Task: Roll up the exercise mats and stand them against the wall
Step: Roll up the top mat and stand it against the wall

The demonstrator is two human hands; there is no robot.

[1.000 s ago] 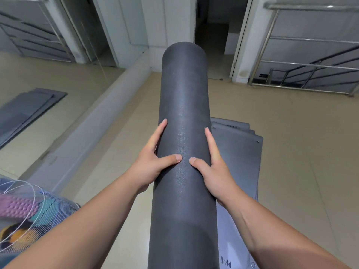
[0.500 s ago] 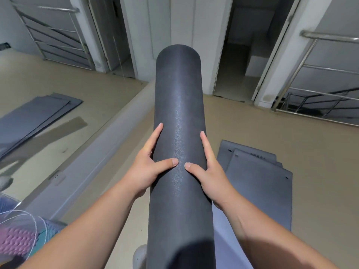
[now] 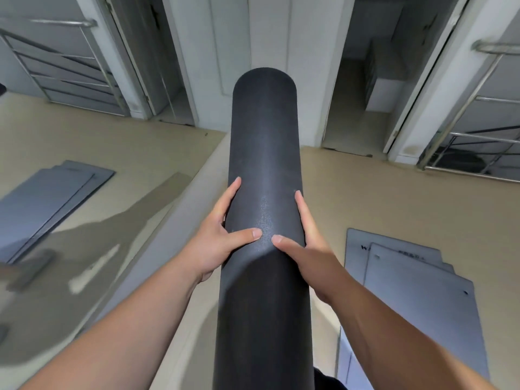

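Observation:
A dark grey rolled-up mat (image 3: 264,153) fills the middle of the head view, held lengthwise and pointing away from me toward the white wall. My left hand (image 3: 219,235) grips its left side, thumb across the top. On the opposite side my right hand (image 3: 306,246) grips it the same way, and the two thumb tips nearly meet. Several flat grey mats (image 3: 416,280) lie stacked on the beige floor at the right.
A mirror wall (image 3: 84,220) on the left reflects flat mats and a railing. Its low grey ledge (image 3: 168,235) runs toward the far wall. An open doorway (image 3: 363,88) lies ahead right, and a steel stair railing (image 3: 478,122) stands at the far right.
The view has tipped upward and shifted left, so the flat mats now sit further right. The basket at the lower left has left the view. Both hands keep the same grip.

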